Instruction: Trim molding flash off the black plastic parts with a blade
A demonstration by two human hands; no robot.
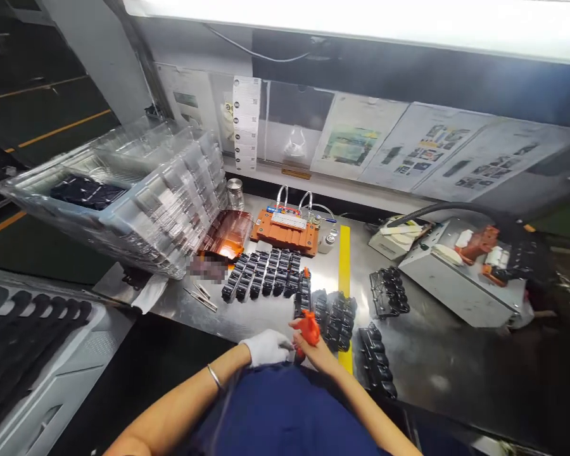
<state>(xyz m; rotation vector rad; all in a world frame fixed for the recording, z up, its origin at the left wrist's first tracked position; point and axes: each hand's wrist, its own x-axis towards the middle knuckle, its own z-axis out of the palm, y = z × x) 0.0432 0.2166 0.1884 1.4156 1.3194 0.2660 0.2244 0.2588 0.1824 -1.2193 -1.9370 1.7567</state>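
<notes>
My right hand (316,354), bare, is closed around a bright orange-red hand tool (310,328), whose exact kind I cannot make out. Just left of it, at the table's front edge, my left hand (268,348) wears a white glove. Its fingers curl inward, and whatever is in them is hidden. Beyond the hands stands a row of black ribbed plastic parts (266,273), the rightmost one (303,297) reaching down toward the tool. More black parts (338,320) lie to the right of my right hand, across a yellow tape strip (344,253).
Stacked clear trays (171,215) rise at the left, beside an amber tray (230,234). An orange fixture (285,233) sits at the back. Thin sticks (202,297) lie at left. Further black parts (389,291) and a grey machine box (460,285) stand at right.
</notes>
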